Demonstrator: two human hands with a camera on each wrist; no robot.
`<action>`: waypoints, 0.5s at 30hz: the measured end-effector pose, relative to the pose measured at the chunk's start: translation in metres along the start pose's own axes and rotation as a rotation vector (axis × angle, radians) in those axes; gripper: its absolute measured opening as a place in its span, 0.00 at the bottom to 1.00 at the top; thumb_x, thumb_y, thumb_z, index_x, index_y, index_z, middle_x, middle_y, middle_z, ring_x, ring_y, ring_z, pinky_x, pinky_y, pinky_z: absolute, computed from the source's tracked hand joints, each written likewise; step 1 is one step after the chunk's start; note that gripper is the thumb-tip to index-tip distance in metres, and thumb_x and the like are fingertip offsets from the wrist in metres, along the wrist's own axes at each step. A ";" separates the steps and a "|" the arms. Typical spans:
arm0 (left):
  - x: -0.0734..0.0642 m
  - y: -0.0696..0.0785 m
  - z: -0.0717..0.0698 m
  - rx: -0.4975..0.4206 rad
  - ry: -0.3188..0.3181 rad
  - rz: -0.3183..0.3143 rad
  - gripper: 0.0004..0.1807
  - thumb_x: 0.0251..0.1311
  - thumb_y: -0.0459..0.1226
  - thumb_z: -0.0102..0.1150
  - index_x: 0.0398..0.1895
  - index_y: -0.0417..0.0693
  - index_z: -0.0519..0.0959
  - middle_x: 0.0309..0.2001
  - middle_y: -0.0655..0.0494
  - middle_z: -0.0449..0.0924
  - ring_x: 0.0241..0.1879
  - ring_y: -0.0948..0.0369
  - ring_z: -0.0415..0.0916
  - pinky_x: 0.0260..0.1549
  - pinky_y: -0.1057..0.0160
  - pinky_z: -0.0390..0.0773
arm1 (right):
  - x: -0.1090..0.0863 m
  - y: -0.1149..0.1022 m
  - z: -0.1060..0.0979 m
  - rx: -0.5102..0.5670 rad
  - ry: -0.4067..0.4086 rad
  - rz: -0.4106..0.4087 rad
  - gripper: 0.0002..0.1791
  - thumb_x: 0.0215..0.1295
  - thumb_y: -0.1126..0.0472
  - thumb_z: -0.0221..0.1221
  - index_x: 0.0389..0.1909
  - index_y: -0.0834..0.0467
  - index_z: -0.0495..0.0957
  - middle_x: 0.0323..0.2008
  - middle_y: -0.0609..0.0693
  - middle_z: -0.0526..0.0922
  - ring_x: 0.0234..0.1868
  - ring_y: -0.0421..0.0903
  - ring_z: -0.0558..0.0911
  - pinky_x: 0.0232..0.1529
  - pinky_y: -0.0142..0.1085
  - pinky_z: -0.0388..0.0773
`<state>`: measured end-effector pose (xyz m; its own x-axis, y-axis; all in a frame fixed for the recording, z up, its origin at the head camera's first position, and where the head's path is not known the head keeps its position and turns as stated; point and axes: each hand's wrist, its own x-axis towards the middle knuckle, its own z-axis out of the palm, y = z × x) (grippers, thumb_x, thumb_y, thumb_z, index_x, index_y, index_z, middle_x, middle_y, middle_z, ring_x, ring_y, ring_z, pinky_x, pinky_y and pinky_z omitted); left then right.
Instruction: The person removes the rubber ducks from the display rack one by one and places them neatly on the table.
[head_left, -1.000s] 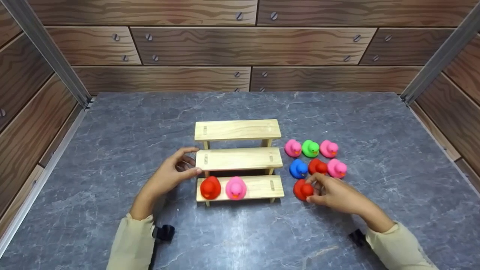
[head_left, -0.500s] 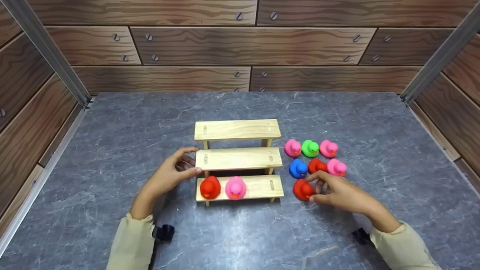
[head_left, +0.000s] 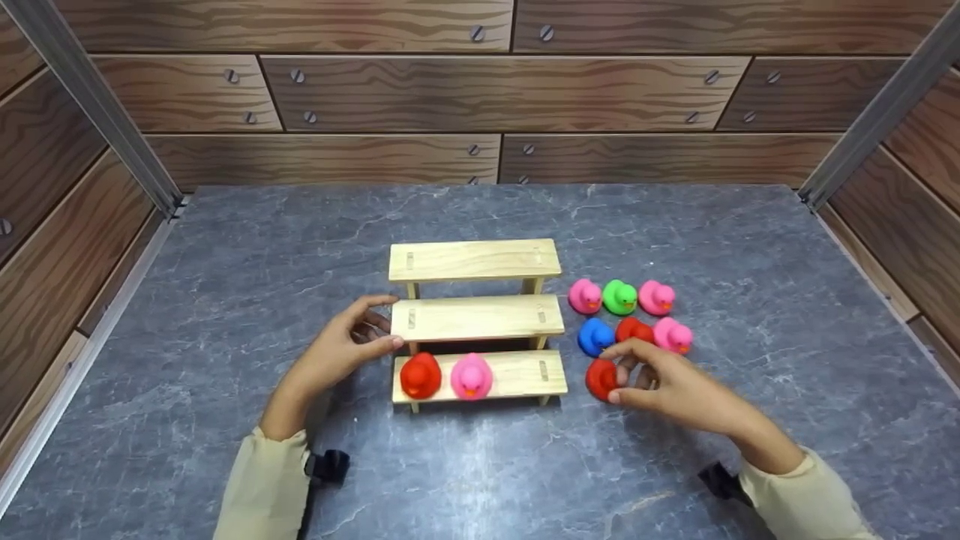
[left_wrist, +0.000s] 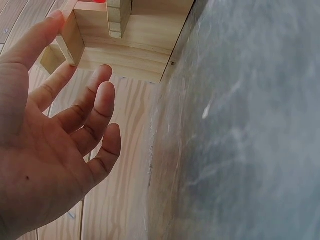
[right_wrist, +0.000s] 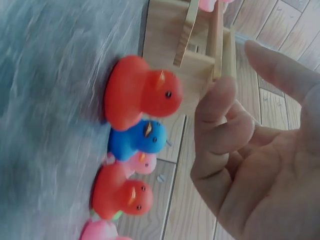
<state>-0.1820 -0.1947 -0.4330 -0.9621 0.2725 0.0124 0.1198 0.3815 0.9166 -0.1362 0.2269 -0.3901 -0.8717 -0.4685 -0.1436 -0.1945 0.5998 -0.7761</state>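
Note:
My left hand (head_left: 337,352) holds the left end of the middle step of a three-step wooden stand (head_left: 476,319), thumb at the front edge and index finger at the back. In the left wrist view, its other fingers (left_wrist: 102,100) are loosely bent and away from the wood. On the bottom step sit a red rubber duck (head_left: 421,375) and a pink rubber duck (head_left: 472,376). To the right of the stand, my right hand (head_left: 675,386) hovers at another red rubber duck (head_left: 598,379). The right wrist view shows a gap between its bent fingers (right_wrist: 215,145) and that duck (right_wrist: 125,95).
Behind the right hand, several more ducks stand in two rows: pink (head_left: 585,296), green (head_left: 620,298) and pink at the back, blue (head_left: 596,337), red (head_left: 634,331) and pink (head_left: 673,335) in front. Wood-patterned walls (head_left: 480,90) enclose the grey marbled tabletop (head_left: 300,225).
The right hand drew back slightly to the right from the front red duck, then came left again, its fingers now covering the duck's head. The left hand and the stand stay put.

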 end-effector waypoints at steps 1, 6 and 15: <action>0.000 0.000 0.000 0.000 0.001 0.001 0.30 0.57 0.37 0.67 0.64 0.46 0.70 0.44 0.41 0.79 0.34 0.59 0.71 0.36 0.65 0.71 | 0.000 -0.001 0.001 0.008 0.003 -0.005 0.25 0.60 0.58 0.66 0.56 0.64 0.72 0.38 0.55 0.76 0.31 0.41 0.73 0.31 0.29 0.73; 0.001 -0.001 0.001 0.004 0.004 0.014 0.30 0.57 0.37 0.66 0.63 0.45 0.70 0.43 0.40 0.80 0.34 0.59 0.72 0.37 0.65 0.71 | 0.001 -0.010 0.009 0.049 0.010 -0.031 0.28 0.60 0.56 0.66 0.57 0.65 0.71 0.37 0.55 0.76 0.30 0.38 0.72 0.30 0.28 0.72; 0.001 -0.001 0.000 0.005 0.008 0.012 0.29 0.57 0.37 0.66 0.63 0.45 0.70 0.43 0.41 0.80 0.34 0.59 0.71 0.36 0.64 0.71 | 0.012 -0.025 0.033 0.159 -0.009 -0.095 0.29 0.60 0.59 0.65 0.57 0.68 0.68 0.35 0.53 0.74 0.28 0.35 0.71 0.30 0.26 0.70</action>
<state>-0.1831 -0.1945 -0.4342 -0.9625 0.2700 0.0261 0.1322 0.3830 0.9142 -0.1273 0.1847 -0.3922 -0.8488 -0.5241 -0.0696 -0.2016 0.4425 -0.8738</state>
